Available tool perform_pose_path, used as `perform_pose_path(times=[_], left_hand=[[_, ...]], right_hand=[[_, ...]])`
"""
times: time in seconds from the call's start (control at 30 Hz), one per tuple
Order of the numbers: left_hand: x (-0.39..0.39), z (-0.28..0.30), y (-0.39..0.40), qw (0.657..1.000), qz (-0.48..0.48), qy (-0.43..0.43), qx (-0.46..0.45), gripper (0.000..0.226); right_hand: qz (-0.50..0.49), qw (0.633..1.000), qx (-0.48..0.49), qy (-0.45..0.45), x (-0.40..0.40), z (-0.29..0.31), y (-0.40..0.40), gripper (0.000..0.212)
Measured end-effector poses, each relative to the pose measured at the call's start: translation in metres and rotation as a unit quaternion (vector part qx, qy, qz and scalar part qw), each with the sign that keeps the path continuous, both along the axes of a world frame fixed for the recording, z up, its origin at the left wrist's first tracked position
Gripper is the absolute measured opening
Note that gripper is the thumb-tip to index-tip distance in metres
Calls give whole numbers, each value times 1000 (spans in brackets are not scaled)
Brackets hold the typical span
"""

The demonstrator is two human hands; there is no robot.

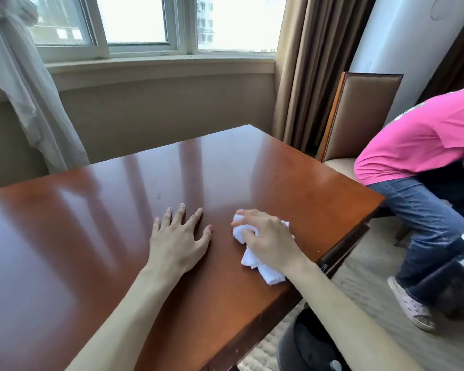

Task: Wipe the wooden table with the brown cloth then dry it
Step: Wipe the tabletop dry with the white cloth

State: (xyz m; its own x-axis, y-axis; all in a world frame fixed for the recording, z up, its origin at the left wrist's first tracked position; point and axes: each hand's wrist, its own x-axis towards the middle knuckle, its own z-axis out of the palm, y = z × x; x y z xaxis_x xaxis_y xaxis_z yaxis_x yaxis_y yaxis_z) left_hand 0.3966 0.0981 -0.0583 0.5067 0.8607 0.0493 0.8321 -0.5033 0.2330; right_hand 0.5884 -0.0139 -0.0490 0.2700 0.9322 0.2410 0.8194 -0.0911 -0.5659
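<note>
Desk (105,223): glossy reddish-brown wood, pale streaky reflections. Cloth (255,263) on the desk: plain white. Right of the desk: person in a pink shirt (413,145), blue jeans (423,218), pale perforated shoes (410,309). Chair (359,113) behind the desk: brown padding, orange-brown frame. Curtains (306,70): tan-brown.
</note>
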Motion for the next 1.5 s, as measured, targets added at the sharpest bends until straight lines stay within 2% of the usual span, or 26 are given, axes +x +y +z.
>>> perform_pose_path(times=[0.1, 0.2, 0.3, 0.47, 0.57, 0.63, 0.8, 0.93, 1.0, 1.1, 1.17, 1.3, 1.33, 1.4, 1.47, 1.5], left_hand=[[-3, 0, -1, 1000, -4, 4, -4, 65], [-3, -1, -2, 1000, -3, 1, 4, 64], [-2, -5, -2, 1000, 1, -4, 13, 64], [-3, -2, 0, 1000, -8, 6, 5, 64], [-3, -3, -3, 1000, -7, 8, 4, 64], [-2, -2, -3, 1000, -5, 3, 6, 64], [-2, -1, -3, 1000, -10, 9, 1, 63], [-3, -4, -5, 1000, -3, 8, 12, 63], [-2, -5, -4, 1000, -3, 7, 17, 63], [-2, -5, -1, 1000, -6, 9, 16, 64], [-2, -5, -2, 1000, -6, 10, 12, 63], [-2, 5, 2, 999, -19, 28, -23, 63], [-2, 10, 7, 999, -25, 32, -32, 61], [-5, 21, 17, 998, -39, 33, -33, 58], [-10, 30, 26, 999, -41, 22, -14, 57], [-12, 34, 33, 999, -39, 15, -2, 56]], right_hand=[[-100, 995, 0, 9, 4, 6, 16, 31], [-40, 999, 19, -7, -21, -5, -28, 35], [4, 1000, 16, 17, -20, -3, -52, 40], [-124, 992, 9, 0, -2, 5, -23, 30], [-64, 998, 29, -1, -31, -8, -57, 40], [-39, 999, 22, 9, -22, -4, -58, 42], [-114, 993, -9, -35, 25, 9, -16, 33], [-27, 999, 6, -21, -29, -3, -52, 42], [11, 1000, 7, -1, -30, -3, -54, 42], [-46, 999, -16, -14, 4, 5, -16, 40], [-78, 996, -13, -40, -1, 3, 2, 42], [61, 997, -2, -45, -34, -6, 1, 44], [55, 998, -3, -34, -25, -2, 11, 46], [-29, 1000, 7, -3, -2, 1, 44, 39], [-122, 992, 14, -19, -2, 0, 72, 29], [-121, 992, 18, -33, -10, -3, 83, 28]])
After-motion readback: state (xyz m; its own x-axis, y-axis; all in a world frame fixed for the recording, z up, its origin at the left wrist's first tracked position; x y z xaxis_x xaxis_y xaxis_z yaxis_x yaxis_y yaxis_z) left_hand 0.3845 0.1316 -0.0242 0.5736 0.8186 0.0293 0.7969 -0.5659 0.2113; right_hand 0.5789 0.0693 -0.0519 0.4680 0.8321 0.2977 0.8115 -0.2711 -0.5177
